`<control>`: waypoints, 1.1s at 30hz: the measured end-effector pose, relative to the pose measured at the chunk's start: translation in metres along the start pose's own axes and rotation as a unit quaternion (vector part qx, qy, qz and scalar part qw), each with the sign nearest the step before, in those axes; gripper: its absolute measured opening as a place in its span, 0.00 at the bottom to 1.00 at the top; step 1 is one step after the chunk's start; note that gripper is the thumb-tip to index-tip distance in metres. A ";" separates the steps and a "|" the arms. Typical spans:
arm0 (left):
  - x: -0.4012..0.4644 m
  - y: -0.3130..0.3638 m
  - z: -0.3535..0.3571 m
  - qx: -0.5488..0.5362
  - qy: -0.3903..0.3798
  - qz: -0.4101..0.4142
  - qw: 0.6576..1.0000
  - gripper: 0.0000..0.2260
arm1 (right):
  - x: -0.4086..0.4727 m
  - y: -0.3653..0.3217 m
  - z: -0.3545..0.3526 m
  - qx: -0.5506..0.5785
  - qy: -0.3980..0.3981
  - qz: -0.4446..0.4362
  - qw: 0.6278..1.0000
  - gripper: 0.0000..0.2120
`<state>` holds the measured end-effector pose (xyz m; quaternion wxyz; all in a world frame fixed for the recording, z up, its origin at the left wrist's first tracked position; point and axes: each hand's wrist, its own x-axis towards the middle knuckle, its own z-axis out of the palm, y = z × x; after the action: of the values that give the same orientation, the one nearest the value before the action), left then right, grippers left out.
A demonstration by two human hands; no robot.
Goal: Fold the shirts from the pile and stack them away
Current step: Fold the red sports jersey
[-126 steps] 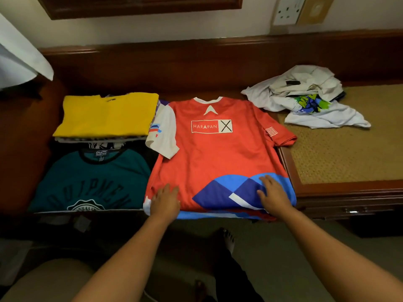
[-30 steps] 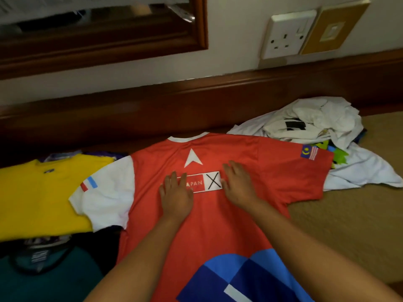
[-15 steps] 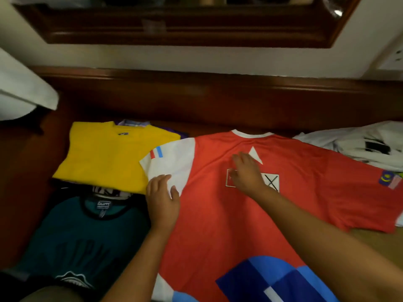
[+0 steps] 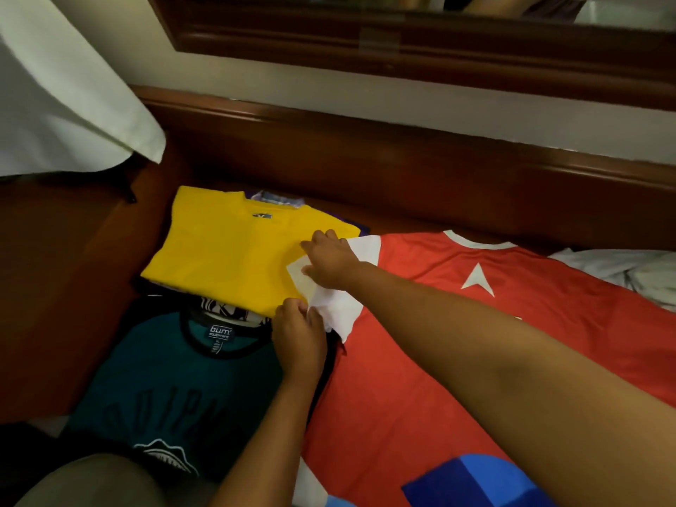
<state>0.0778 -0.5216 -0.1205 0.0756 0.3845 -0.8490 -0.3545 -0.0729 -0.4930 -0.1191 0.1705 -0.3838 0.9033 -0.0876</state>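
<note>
A red jersey [image 4: 420,342] with a white star and a blue hem pattern lies flat, back up, across the wooden surface. Its white left sleeve [image 4: 340,312] overlaps the edge of a folded yellow shirt [image 4: 226,250]. My left hand [image 4: 300,334] pinches the sleeve's lower edge. My right hand [image 4: 329,261] reaches across and holds the sleeve's upper part, over the yellow shirt. The yellow shirt tops a stack of folded shirts; a teal shirt [image 4: 175,382] lies in front of that stack.
Part of the unfolded white pile [image 4: 629,272] shows at the right edge. A dark wooden ledge [image 4: 365,155] runs along the back below a framed mirror [image 4: 402,34]. White cloth [image 4: 62,97] hangs at the upper left. A wooden side panel [image 4: 55,287] borders the left.
My right hand left the jersey's chest logo and crossed left to the white sleeve. My left hand shifted from lying on the sleeve to pinching its edge. The view swung left.
</note>
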 end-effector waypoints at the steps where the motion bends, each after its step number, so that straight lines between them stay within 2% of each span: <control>1: -0.003 0.002 -0.001 -0.026 -0.008 -0.002 1.000 0.02 | 0.002 0.000 0.001 -0.016 -0.007 0.002 1.000 0.23; 4: -0.006 0.006 -0.007 -0.079 -0.025 -0.015 0.996 0.04 | 0.004 0.005 0.000 0.004 0.005 0.014 1.000 0.14; 7: -0.005 0.010 -0.012 -0.101 -0.044 -0.036 0.993 0.05 | 0.008 0.013 -0.008 0.116 0.037 0.053 0.991 0.09; 9: -0.002 0.013 -0.013 -0.128 -0.057 -0.068 0.988 0.05 | 0.006 0.021 -0.018 0.240 0.057 0.089 0.965 0.06; 11: -0.003 0.019 -0.014 -0.149 -0.053 -0.078 0.984 0.04 | -0.002 0.031 -0.030 0.382 0.063 0.102 0.916 0.07; 14: -0.016 0.030 -0.010 -0.133 -0.001 0.026 0.991 0.10 | -0.023 0.052 -0.051 0.500 0.079 0.113 0.855 0.11; 17: -0.038 0.043 0.007 -0.125 -0.016 0.169 0.977 0.16 | -0.050 0.079 -0.065 0.535 0.099 0.142 0.827 0.16; 18: -0.045 0.046 0.014 -0.113 -0.047 0.223 0.967 0.18 | -0.061 0.091 -0.065 0.551 0.113 0.152 0.813 0.16; 20: -0.057 0.052 0.028 -0.081 -0.171 0.308 0.932 0.21 | -0.088 0.116 -0.058 0.585 0.144 0.202 0.772 0.14; 22: -0.060 0.054 0.041 -0.031 -0.310 0.341 0.887 0.21 | -0.120 0.141 -0.039 0.602 0.201 0.300 0.712 0.11; 24: -0.050 0.052 0.052 0.031 -0.357 0.341 0.869 0.18 | -0.152 0.159 -0.014 0.591 0.236 0.387 0.667 0.12; 25: -0.039 0.051 0.057 0.048 -0.345 0.340 0.873 0.17 | -0.165 0.163 0.001 0.578 0.230 0.411 0.667 0.14; 26: -0.025 0.052 0.061 0.058 -0.323 0.341 0.881 0.16 | -0.175 0.162 0.015 0.556 0.210 0.426 0.683 0.14; 29: 0.023 0.064 0.073 0.140 -0.261 0.353 0.888 0.16 | -0.189 0.146 0.049 0.460 0.161 0.442 0.753 0.08; 31: 0.052 0.076 0.083 0.222 -0.229 0.379 0.869 0.18 | -0.185 0.132 0.059 0.439 0.148 0.445 0.766 0.07; 33: 0.072 0.091 0.092 0.293 -0.209 0.407 0.840 0.19 | -0.174 0.123 0.063 0.425 0.134 0.456 0.770 0.13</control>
<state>-0.0634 -0.4811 -0.1392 -0.0820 -0.0745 -0.9889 -0.0987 -0.0187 -0.2840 -0.1711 0.2129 0.2006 0.8567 -0.4248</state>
